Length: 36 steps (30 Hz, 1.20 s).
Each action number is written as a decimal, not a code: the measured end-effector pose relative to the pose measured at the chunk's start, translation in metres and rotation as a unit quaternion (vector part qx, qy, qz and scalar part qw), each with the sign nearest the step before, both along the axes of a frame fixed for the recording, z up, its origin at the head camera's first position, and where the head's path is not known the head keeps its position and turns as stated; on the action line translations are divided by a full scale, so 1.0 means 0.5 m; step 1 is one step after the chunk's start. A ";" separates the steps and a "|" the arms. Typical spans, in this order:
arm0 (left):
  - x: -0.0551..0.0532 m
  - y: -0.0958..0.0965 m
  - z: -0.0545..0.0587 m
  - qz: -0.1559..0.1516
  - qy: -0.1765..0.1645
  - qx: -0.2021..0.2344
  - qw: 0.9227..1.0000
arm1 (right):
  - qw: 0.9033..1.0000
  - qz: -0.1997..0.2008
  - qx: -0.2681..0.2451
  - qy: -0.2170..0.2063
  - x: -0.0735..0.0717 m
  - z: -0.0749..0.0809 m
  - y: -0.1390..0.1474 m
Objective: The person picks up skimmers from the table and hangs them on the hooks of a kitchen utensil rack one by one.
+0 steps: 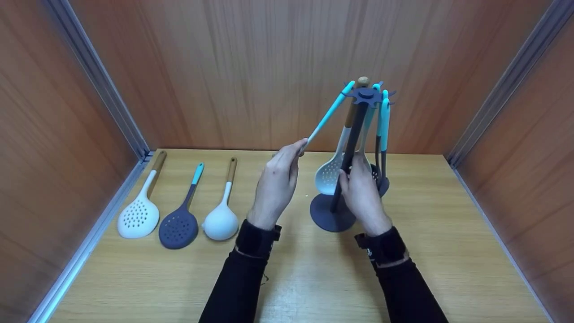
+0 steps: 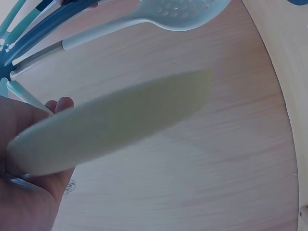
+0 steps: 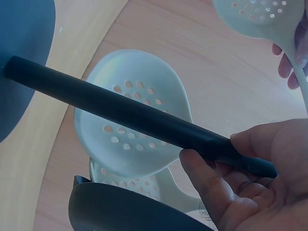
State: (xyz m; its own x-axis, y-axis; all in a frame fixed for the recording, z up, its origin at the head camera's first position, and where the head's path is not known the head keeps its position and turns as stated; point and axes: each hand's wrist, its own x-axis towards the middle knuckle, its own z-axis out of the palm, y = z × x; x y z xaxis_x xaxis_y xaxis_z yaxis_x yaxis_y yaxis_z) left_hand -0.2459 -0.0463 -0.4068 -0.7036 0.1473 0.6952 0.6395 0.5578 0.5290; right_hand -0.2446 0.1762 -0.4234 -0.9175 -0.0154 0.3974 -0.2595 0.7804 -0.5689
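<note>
My left hand (image 1: pixel 280 172) grips a slotted skimmer by its neck, just below the turquoise handle (image 1: pixel 331 112). The handle slants up to the hooked top (image 1: pixel 366 94) of a dark utensil stand. Its pale perforated head (image 3: pixel 262 21) shows in the right wrist view and appears edge-on in the left wrist view. My right hand (image 1: pixel 364 193) holds the stand's post (image 3: pixel 120 106), thumb and fingers round it. Beside the post hangs a white skimmer (image 1: pixel 329 177) with a wooden handle. Several turquoise-handled utensils (image 1: pixel 384 121) hang on the right, their lower parts partly hidden.
To the left on the wooden table lie a white slotted turner (image 1: pixel 138 220), a dark slotted turner (image 1: pixel 178 231) and a white ladle (image 1: pixel 220 223). The stand's round base (image 1: pixel 327 220) rests on the tabletop. Wood panels (image 1: pixel 269 67) enclose the back and sides.
</note>
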 end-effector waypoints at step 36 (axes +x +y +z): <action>-0.022 0.021 -0.036 -0.047 -0.057 -0.068 0.995 | 1.000 0.009 0.004 0.022 0.001 -0.003 0.005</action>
State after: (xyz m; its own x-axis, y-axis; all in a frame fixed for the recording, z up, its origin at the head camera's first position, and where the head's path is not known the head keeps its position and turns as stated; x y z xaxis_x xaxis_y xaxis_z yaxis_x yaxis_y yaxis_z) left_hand -0.2571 -0.0357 -0.4247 -0.7549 0.3038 0.5812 0.6330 0.5696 0.5244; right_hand -0.2441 0.1788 -0.4251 -0.8991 -0.0354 0.4364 -0.2983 0.7791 -0.5514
